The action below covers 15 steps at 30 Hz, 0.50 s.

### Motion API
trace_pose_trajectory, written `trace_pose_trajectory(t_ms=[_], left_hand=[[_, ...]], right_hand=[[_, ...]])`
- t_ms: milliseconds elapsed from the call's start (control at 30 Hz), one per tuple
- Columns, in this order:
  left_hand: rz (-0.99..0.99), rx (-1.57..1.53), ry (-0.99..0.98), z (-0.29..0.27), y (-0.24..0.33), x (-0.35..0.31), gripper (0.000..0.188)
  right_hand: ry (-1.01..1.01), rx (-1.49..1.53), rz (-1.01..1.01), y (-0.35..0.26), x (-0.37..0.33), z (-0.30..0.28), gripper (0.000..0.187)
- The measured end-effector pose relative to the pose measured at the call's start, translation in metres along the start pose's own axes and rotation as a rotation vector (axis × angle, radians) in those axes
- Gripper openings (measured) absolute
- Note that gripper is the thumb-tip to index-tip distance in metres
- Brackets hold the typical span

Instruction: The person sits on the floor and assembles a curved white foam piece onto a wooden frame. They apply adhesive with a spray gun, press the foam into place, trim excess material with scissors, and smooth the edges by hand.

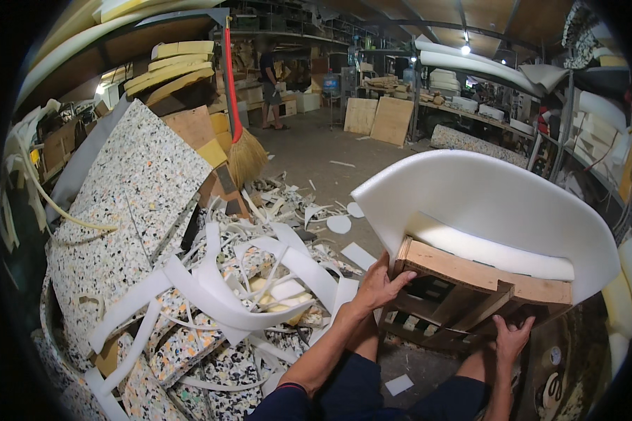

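A wooden furniture frame with slatted openings is tilted up in front of me, over my legs. Thick white foam covers its far side and flares well past the wood in a wide curved sheet. My left hand is closed around the frame's left end, thumb on the wooden edge. My right hand grips the near edge of the frame toward its right, thumb up and fingers partly hidden underneath.
White foam strips and speckled foam offcuts lie heaped at my left, beside a large speckled foam slab. A red-handled broom stands behind. Farther back are a person, plywood boards and shelves.
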State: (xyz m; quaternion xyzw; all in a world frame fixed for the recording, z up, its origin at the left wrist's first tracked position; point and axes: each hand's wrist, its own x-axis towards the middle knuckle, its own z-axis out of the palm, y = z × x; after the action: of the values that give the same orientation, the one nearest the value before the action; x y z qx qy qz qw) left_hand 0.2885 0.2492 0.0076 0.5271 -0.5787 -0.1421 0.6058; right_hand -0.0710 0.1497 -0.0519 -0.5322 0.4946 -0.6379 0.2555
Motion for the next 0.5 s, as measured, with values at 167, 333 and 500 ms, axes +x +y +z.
trace_pose_trajectory(t_ms=[167, 333, 500], left_hand=[[-0.083, -0.019, -0.004, 0.001, 0.008, -0.004, 0.08], [-0.003, 0.062, 0.021, -0.002, 0.002, -0.008, 0.077], [-0.031, -0.017, 0.047, 0.002, 0.004, -0.006, 0.075]], right_hand=[[-0.097, -0.083, 0.042, -0.015, -0.003, -0.012, 0.108], [-0.062, -0.206, 0.079, -0.021, -0.014, -0.015, 0.093], [-0.043, -0.241, -0.227, -0.006, -0.019, -0.047, 0.064]])
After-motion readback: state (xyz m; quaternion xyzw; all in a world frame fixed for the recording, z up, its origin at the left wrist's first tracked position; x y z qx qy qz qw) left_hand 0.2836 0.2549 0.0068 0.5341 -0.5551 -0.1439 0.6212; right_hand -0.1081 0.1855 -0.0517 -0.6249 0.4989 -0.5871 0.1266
